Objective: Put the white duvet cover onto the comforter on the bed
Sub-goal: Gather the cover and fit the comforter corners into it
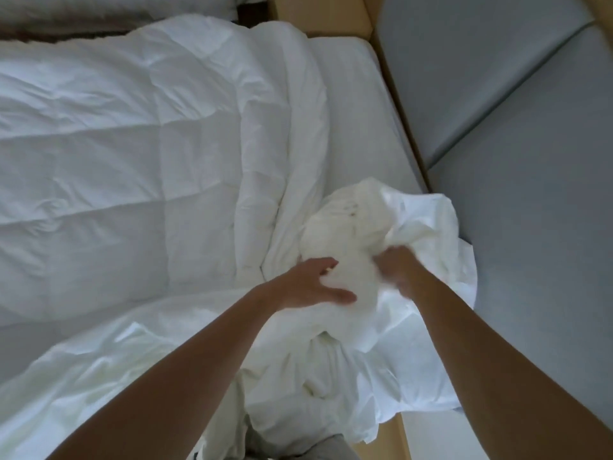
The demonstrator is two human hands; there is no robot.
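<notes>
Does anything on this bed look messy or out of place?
Yes: the thin white duvet cover is a crumpled heap at the bed's corner, spilling over the tan bed frame. The quilted white comforter lies uncovered, its edge beside the heap rumpled.

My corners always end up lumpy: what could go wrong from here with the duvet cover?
1. The wadded lump between the left hand and the blurred right hand may stay balled up instead of seating in a corner.
2. The duvet cover spills over the bed edge and could slide off.
3. The comforter is folded over along one edge; that fold might get trapped inside.
</notes>
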